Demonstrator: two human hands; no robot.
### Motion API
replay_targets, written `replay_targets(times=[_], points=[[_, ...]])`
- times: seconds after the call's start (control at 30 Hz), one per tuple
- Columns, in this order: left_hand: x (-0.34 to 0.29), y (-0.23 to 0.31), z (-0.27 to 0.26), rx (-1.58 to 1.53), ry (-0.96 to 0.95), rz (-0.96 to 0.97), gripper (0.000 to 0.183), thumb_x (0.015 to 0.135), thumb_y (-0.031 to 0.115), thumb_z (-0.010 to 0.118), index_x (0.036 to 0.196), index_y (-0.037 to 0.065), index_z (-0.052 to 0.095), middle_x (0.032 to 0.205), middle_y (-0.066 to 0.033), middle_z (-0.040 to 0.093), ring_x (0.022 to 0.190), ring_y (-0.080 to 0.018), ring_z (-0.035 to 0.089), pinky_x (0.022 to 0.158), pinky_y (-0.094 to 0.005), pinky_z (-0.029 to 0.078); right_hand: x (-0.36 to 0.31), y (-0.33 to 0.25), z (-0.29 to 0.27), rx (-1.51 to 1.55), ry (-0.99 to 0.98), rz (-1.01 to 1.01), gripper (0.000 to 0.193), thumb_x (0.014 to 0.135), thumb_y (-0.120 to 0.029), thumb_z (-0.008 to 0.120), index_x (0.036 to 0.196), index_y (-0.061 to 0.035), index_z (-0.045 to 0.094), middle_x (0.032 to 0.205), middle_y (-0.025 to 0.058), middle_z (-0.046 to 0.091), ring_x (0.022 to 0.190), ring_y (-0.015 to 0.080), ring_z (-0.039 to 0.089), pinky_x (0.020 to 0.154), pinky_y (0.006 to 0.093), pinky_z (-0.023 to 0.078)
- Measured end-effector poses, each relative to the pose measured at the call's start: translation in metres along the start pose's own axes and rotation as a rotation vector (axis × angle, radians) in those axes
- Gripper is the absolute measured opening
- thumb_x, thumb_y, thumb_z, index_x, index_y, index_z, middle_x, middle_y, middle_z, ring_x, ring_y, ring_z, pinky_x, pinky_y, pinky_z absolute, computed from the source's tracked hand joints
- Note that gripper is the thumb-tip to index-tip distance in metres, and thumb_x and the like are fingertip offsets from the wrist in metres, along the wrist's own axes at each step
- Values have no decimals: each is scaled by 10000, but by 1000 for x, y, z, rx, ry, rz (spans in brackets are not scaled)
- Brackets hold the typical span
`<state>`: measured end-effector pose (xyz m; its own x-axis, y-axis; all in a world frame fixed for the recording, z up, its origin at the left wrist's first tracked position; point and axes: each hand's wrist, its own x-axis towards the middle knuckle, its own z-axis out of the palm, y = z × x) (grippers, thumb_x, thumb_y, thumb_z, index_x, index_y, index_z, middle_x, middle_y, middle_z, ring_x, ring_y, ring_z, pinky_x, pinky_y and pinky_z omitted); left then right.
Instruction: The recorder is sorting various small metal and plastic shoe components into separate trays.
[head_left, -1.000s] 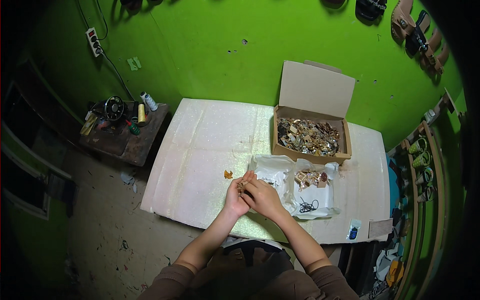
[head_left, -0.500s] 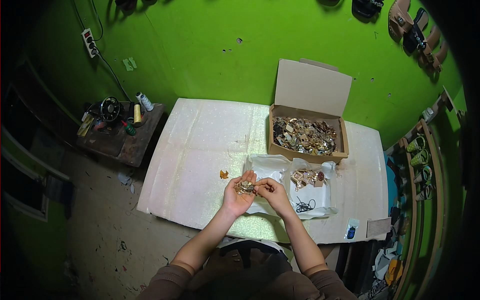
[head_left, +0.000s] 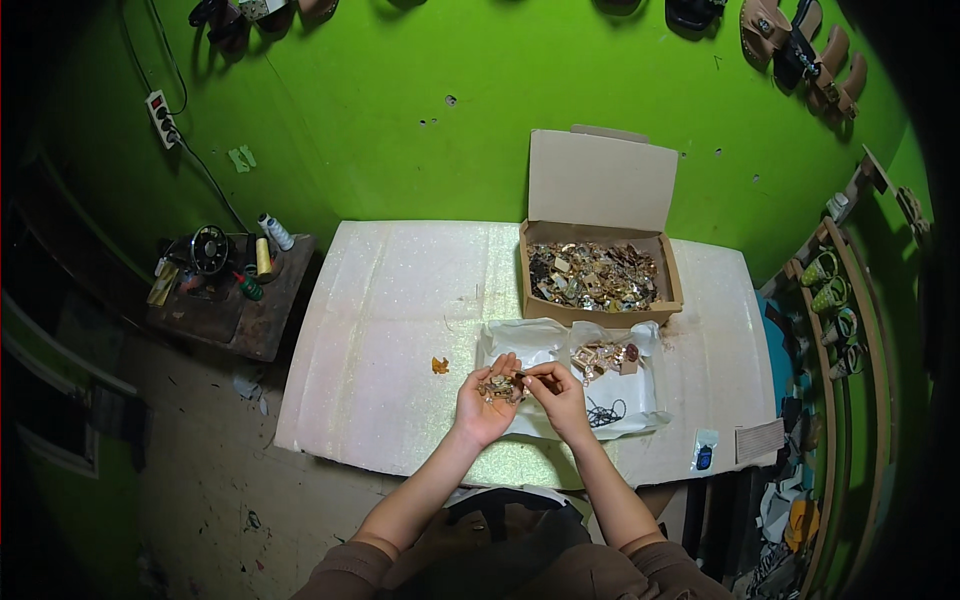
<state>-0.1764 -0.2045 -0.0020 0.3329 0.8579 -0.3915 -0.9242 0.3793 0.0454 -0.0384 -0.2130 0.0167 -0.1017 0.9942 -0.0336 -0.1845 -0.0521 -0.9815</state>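
My left hand (head_left: 482, 418) lies palm up, slightly cupped, above the front of the white-lined trays. On it rests a small heap of shiny gold and silver-coloured ornaments (head_left: 499, 387), like shoe trims. At the heap's right edge, my right hand (head_left: 558, 396) pinches one small dark-looking ornament (head_left: 521, 376) between thumb and fingers; its exact shape is too small to make out. Below both hands, the left tray (head_left: 528, 335) is partly hidden. The right tray (head_left: 650, 385) holds gold pieces (head_left: 603, 359) and a tangled black cord (head_left: 606, 412).
Behind the trays, an open cardboard box (head_left: 600, 312) is full of mixed metal ornaments. An orange-brown piece (head_left: 440, 366) lies left of my hands on the glittery white tabletop (head_left: 375, 300). A small packet (head_left: 705, 450) sits near the right front edge. A sewing machine (head_left: 208, 250) stands left.
The view has shifted, so the scene sits a little lower and further left. My right fingers have moved slightly over the heap, and the ornaments on my left palm look more spread out.
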Motion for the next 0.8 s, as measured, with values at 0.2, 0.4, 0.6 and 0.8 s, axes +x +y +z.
replay_targets(times=[0.2, 0.4, 0.6, 0.8], points=[[1, 2, 6, -121, -18, 19, 309, 831, 120, 381, 1103, 0, 464, 1145, -90, 512, 1104, -205, 458, 949, -363, 365, 3, 1, -9, -78, 140, -111, 113, 794, -72, 583, 884, -5, 575, 801, 27, 592, 734, 70, 530, 659, 202, 416], [-3, 10, 3, -156, 15, 79, 296, 829, 122, 388, 1095, 29, 480, 1161, -66, 504, 1130, -185, 442, 953, -351, 363, -4, -8, -21, -523, 266, -356, 82, 741, -53, 618, 814, -17, 605, 801, 67, 618, 750, 164, 568, 698, 255, 428], [-3, 7, -1, -161, -18, 91, 287, 835, 126, 385, 1087, 32, 485, 1154, -70, 507, 1122, -185, 447, 955, -351, 360, -7, -5, -20, -843, 242, -714, 127, 657, -12, 642, 774, -45, 604, 779, 73, 618, 752, 243, 572, 682, 326, 444], [-1, 4, 0, -180, -1, 106, 286, 834, 121, 386, 1083, 26, 487, 1141, -74, 517, 1122, -189, 447, 953, -351, 363, -2, 5, -21, -804, 208, -526, 126, 693, -55, 623, 814, -49, 589, 794, 90, 605, 764, 257, 569, 671, 331, 444]])
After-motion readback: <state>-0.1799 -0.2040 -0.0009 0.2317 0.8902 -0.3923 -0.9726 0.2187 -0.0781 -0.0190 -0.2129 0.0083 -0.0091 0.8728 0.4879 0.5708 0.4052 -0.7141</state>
